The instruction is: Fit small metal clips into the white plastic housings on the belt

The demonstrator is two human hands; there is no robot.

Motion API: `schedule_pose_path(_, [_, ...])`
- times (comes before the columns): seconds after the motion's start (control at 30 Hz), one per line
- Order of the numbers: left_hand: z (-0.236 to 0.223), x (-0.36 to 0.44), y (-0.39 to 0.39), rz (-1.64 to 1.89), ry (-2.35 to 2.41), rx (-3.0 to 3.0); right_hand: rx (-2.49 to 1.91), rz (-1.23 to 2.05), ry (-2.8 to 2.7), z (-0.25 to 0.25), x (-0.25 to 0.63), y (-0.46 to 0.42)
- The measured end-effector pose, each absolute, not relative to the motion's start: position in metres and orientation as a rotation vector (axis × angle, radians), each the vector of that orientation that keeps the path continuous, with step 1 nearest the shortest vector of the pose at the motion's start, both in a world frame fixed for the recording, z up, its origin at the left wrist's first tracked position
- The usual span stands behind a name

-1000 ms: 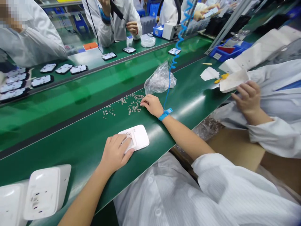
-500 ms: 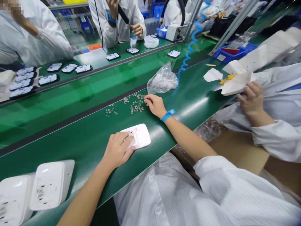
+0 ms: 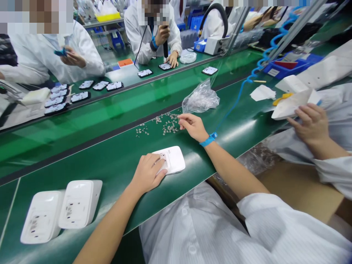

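Observation:
My left hand lies over a white plastic housing, its fingers across the recessed middle and its thumb along the near edge. Beyond it, my right hand is at the right side of a scatter of tiny metal pieces. Thumb and forefinger are pinched together there; whatever is between the tips is too small to make out. A blue wrist strap with a coiled cord circles my right wrist. Behind that hand sits a crumpled clear plastic bag.
Two more white housings stand at the left. On the right, a co-worker's hand holds a white part near yellow-handled tool and a blue bin. Across the green belt, people handle dark-edged panels.
The whole view has shifted, so the bench appears further right. My hands keep nearly the same places on the housing and among the pieces. Across the belt, a co-worker's black tool has come down onto a panel.

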State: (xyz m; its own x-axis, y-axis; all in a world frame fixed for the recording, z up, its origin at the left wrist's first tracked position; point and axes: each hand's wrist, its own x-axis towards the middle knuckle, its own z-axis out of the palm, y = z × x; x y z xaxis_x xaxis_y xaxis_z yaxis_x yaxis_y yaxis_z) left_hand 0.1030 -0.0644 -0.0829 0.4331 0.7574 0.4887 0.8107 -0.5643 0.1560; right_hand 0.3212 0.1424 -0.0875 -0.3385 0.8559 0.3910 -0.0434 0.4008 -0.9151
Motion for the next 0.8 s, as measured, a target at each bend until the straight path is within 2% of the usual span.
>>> schedule_pose_path(0.23, [-0.087, 0.109, -0.072, -1.274, -1.522, -2.205, -0.529, 1.115, -1.939, -0.048, 0.292, 0.057])
schedule_pose_path(0.37, [-0.089, 0.116, -0.077, -1.286, -1.742, -2.016, -0.376, 0.922, -2.183, -0.046, 0.267, 0.024])
schedule_pose_path(0.5, [-0.091, 0.118, -0.080, -1.250, -1.859, -1.994, -0.439, 0.828, -2.254, -0.050, 0.254, 0.018])
schedule_pose_path(0.8, [-0.100, 0.103, -0.072, -1.414, -1.831, -2.095, -0.402, 0.432, -2.675, -0.042, 0.264, 0.012])
